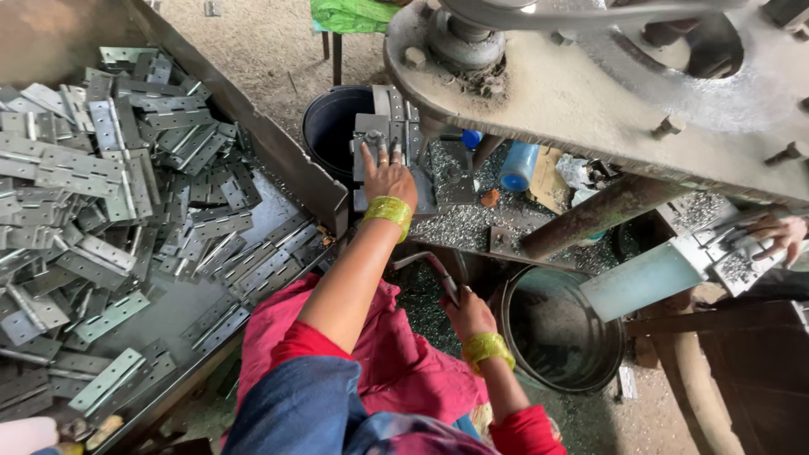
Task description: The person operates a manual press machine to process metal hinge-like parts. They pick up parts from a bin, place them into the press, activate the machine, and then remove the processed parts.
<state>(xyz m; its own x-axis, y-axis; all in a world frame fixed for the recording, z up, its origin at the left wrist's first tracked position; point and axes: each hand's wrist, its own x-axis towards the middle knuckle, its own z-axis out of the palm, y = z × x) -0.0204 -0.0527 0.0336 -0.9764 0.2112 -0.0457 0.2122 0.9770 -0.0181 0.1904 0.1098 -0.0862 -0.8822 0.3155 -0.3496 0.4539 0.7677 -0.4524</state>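
Sleeves of red and blue fill the bottom of my view, and from them both arms reach forward over a pink cloth (396,354) across the lap. Nearest to me, the right hand (468,316), a gold bangle at its wrist, has its fingers clamped around the bent metal lever (431,265) that curves up from beside the seat. Just right of that hand stands a round metal bucket (560,333), dark inside. To my left a long steel tray (278,160) holds a loose heap of flat grey hinges (109,211), piled thick at the far end and thinning toward the near edge. Further out, the left hand (389,177) rests on the press die (392,139), its fingers spread apart and pressing flat on a hinge piece (371,139) that lies on the block; I cannot tell whether they pinch it. Metal chips (459,223) cover the counter around the die. Behind the die sits a black bucket (333,126), and a blue bottle (516,167) lies beyond the chips. The heavy grey press frame (590,93) arches over everything at the top. At the far right edge, another person's hand (779,236) touches a second metal block (729,253).
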